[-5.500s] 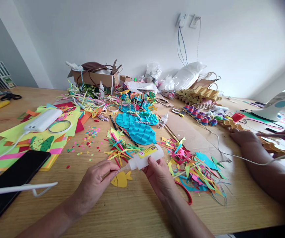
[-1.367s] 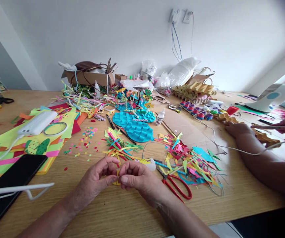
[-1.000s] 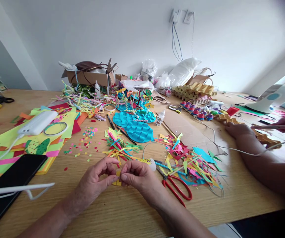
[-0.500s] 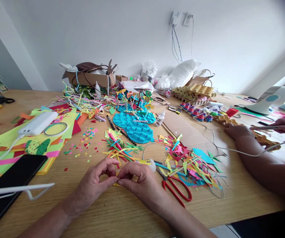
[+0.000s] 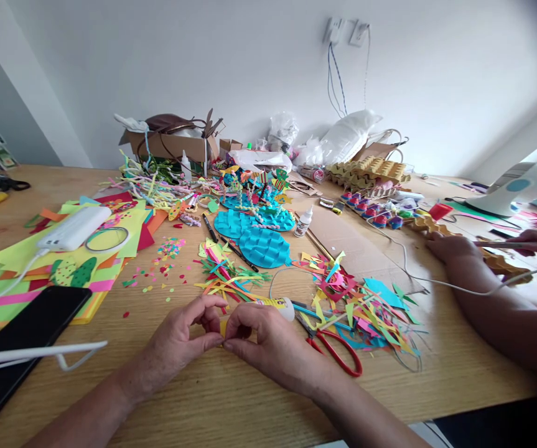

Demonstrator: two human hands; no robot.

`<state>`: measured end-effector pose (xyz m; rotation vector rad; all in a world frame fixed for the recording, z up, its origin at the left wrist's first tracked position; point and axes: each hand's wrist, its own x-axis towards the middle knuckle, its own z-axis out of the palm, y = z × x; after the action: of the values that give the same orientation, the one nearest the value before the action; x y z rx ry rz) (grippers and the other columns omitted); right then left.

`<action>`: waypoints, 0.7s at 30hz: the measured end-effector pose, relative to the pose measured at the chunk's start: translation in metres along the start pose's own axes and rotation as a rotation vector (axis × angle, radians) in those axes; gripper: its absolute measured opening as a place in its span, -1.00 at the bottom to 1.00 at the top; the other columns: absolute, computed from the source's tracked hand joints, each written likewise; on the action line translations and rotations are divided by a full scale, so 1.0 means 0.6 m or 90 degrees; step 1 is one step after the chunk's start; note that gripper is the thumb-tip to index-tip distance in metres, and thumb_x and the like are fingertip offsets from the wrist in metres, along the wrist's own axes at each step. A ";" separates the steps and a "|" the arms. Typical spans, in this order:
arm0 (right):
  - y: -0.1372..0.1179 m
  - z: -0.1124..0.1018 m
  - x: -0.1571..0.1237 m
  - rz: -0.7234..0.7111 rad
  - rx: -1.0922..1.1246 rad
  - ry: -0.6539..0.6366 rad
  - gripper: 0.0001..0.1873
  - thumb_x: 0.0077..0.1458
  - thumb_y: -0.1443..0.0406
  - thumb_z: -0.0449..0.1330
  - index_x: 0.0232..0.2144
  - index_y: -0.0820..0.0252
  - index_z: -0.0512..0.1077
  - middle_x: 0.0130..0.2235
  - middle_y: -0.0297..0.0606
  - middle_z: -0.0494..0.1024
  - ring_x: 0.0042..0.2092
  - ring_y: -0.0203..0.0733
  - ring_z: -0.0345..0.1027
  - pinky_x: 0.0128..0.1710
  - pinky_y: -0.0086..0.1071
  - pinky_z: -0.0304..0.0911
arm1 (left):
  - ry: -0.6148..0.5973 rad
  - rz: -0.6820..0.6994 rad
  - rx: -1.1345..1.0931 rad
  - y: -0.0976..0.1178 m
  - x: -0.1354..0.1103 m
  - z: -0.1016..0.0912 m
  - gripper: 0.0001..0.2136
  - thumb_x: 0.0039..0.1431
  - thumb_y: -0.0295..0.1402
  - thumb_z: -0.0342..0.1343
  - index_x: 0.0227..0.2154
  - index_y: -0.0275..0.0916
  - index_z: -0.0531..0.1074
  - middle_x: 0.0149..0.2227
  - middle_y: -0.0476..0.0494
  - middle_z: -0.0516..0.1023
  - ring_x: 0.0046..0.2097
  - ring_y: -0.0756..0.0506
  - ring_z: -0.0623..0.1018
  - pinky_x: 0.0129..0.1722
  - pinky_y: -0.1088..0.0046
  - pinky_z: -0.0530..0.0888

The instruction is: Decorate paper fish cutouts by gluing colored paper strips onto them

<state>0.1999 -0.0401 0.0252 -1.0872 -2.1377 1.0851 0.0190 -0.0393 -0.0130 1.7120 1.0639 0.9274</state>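
Observation:
My left hand and my right hand meet fingertip to fingertip near the front of the wooden table. Both pinch a small yellow paper fish, mostly hidden between the fingers. Just behind my right hand lies a white glue bottle on its side. Red-handled scissors rest to the right of that hand.
Coloured paper scraps pile up at the right, more strips behind my hands. Blue paper discs lie mid-table. A black phone, a white power bank and paper sheets sit left. Another person's hands work on the far right.
The glue bottle, held in my right hand 5.5 s ago, now lies on the table. Both hands have closed on the yellow fish and shift slightly while pinching it.

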 end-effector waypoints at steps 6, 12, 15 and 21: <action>0.007 -0.003 -0.001 -0.022 0.027 -0.051 -0.81 -0.08 0.47 0.24 -0.59 0.25 0.29 -0.53 -0.48 0.27 -0.47 -0.44 0.14 -0.49 -0.58 0.02 | -0.028 0.013 0.048 0.000 -0.003 0.001 -0.69 -0.06 -0.41 0.14 -0.18 -0.16 0.40 -0.48 0.06 0.49 -0.41 -0.02 0.48 -0.37 0.55 0.41; 0.018 -0.009 0.000 -0.036 0.196 -0.156 -0.83 -0.05 0.44 0.22 -0.57 0.24 0.29 -0.52 -0.49 0.26 -0.48 -0.46 0.11 -0.49 -0.59 0.04 | -0.058 0.027 -0.002 -0.011 -0.006 0.003 -0.68 -0.04 -0.33 0.19 -0.16 -0.12 0.39 -0.45 0.07 0.49 -0.39 -0.03 0.48 -0.35 0.55 0.40; 0.025 -0.010 0.001 -0.038 0.254 -0.214 -0.85 -0.05 0.39 0.24 -0.54 0.25 0.30 -0.52 -0.48 0.25 -0.48 -0.44 0.10 -0.49 -0.56 0.05 | -0.118 -0.019 -0.067 -0.015 -0.008 0.006 -0.60 -0.06 -0.27 0.22 -0.10 -0.14 0.35 -0.36 0.01 0.51 -0.29 -0.08 0.49 -0.25 0.49 0.40; 0.028 -0.009 -0.003 0.027 0.414 -0.312 -0.87 -0.08 0.39 0.21 -0.56 0.26 0.30 -0.54 -0.49 0.27 -0.52 -0.48 0.08 -0.50 -0.57 0.04 | -0.201 -0.095 -0.196 -0.021 -0.010 0.011 -0.48 -0.10 -0.21 0.27 -0.03 -0.14 0.29 -0.37 -0.01 0.47 -0.29 -0.09 0.47 -0.25 0.43 0.39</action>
<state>0.2116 -0.0333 0.0142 -0.5944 -1.8461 2.0409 0.0194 -0.0438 -0.0274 1.4437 0.7818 0.6608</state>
